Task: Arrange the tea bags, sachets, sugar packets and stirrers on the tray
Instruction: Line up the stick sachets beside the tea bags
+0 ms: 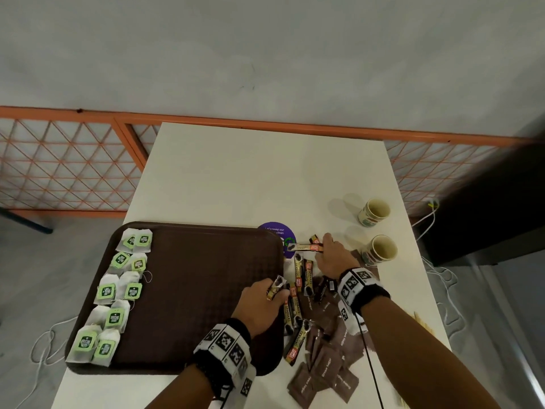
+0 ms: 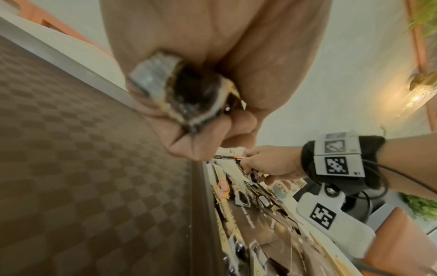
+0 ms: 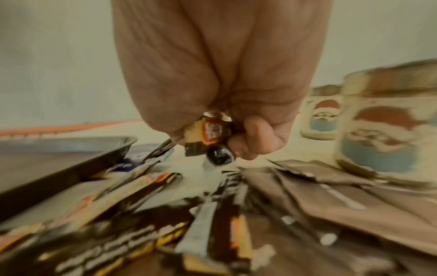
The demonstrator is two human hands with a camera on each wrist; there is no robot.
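A brown tray (image 1: 206,278) lies on the white table, with several green-tagged tea bags (image 1: 124,290) in a column along its left side. Right of the tray is a loose pile of black-and-gold coffee sachets (image 1: 295,314) and brown sugar packets (image 1: 327,370). My left hand (image 1: 265,302) hovers at the tray's right edge and grips a sachet (image 2: 189,97) in curled fingers. My right hand (image 1: 330,255) is over the far end of the pile and pinches sachets (image 3: 208,138), one sticking out to the left (image 1: 306,247). Pale wooden stirrers (image 1: 424,323) peek out by my right forearm.
Two paper cups (image 1: 374,212) (image 1: 382,249) stand right of the pile, close to my right hand. A purple round sticker (image 1: 275,231) sits by the tray's far right corner. An orange mesh fence (image 1: 67,163) runs behind the table. White cables (image 1: 442,276) trail on the floor.
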